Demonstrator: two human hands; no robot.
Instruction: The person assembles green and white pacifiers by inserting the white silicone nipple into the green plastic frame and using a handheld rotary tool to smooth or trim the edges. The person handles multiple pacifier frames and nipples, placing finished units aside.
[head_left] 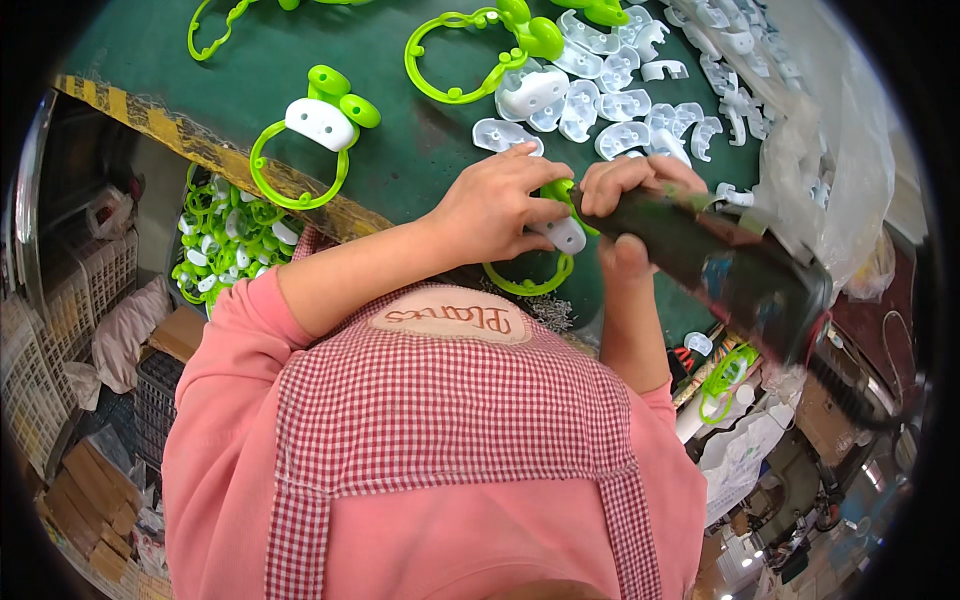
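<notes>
Left hand (492, 205), at centre frame, is closed around a green ring toy part (545, 262): fingers curl over its white cap, and the green ring hangs below the hand against the green work table (400, 150). Right hand (632, 190), immediately right of the left hand, is wrapped in a full grip around the dark barrel of an electric screwdriver (730, 265), whose front end meets the toy part between both hands. The screwdriver body extends toward the lower right of the frame.

One assembled green ring with white cap (315, 135) lies on the table at upper left of centre. Loose white plastic caps (610, 95) are piled at upper centre-right, beside a clear plastic bag (830, 150). A bin of finished green-and-white parts (225, 240) sits below the table edge at left.
</notes>
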